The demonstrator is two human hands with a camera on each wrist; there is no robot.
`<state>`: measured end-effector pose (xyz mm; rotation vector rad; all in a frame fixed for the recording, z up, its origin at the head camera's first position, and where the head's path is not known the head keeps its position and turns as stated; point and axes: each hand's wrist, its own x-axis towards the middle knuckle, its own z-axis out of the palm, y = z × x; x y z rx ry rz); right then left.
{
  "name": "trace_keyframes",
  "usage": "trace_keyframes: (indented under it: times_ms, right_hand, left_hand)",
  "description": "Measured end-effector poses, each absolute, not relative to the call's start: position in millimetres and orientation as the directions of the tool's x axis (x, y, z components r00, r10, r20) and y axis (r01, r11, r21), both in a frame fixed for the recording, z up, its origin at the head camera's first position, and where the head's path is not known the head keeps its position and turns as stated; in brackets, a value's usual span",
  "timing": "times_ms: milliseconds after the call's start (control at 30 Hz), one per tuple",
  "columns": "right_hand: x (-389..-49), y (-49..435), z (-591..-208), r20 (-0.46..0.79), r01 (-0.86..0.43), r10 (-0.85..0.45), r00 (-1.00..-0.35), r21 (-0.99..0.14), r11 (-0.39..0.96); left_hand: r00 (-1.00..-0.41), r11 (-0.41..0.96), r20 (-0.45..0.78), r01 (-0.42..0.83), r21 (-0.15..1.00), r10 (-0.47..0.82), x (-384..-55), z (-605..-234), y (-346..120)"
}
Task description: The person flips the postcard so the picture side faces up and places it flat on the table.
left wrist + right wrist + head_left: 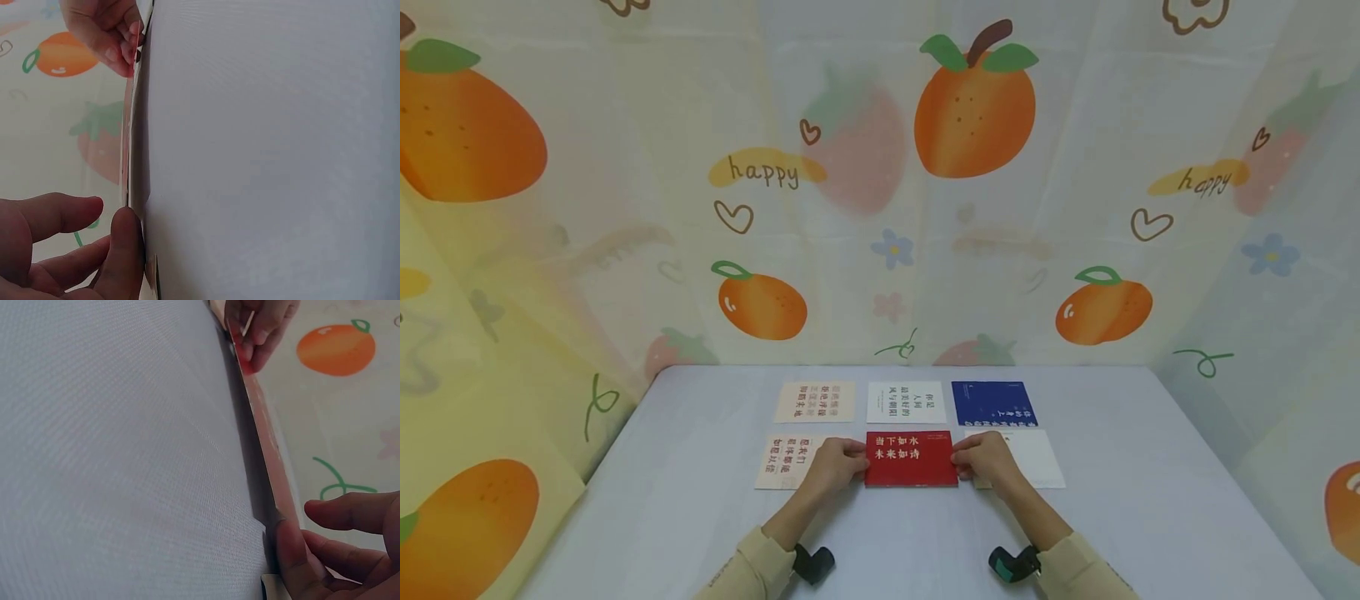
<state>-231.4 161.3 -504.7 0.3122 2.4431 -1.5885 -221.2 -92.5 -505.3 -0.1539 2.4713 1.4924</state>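
A red card with white Chinese lettering lies in the middle of the front row of cards, between both hands. My left hand holds its left edge, and my right hand its right edge. The card shows nearly edge-on in the left wrist view, as a thin strip with the left thumb at its near end. From the right wrist, the right thumb is at the card's near corner. My left hand partly covers a beige lettered card; my right overlaps a white card.
Behind the red card is a row with a beige lettered card, a white lettered card and a dark blue card. All rest on a white-covered table. A fruit-printed curtain hangs behind the table and along its sides.
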Motion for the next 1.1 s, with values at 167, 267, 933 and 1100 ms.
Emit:
trace_keyframes:
  times_ms: [167,267,933,1100]
  right_hand:
    - [-232,159,-506,-0.293,0.294,0.064,-0.954,-0.870,0.396]
    - [-231,159,-505,-0.296,0.294,0.058,-0.953,-0.870,0.396]
    - [-245,209,-486,-0.241,0.249,0.080,-0.967,-0.836,0.488]
    - [-247,225,-480,-0.244,0.264,0.109,-0.964,-0.812,0.521]
  left_hand:
    - [-0.967,0.479,-0.253,-0.203,0.854,0.041,-220,-505,-94]
    - [-0.970,0.494,-0.244,-0.199,0.846,0.026,-220,-506,-94]
    - [-0.987,0.554,-0.156,-0.104,0.826,0.048,-236,-491,-61]
    - [-0.977,0.510,-0.186,-0.108,0.853,0.104,-242,-485,-43]
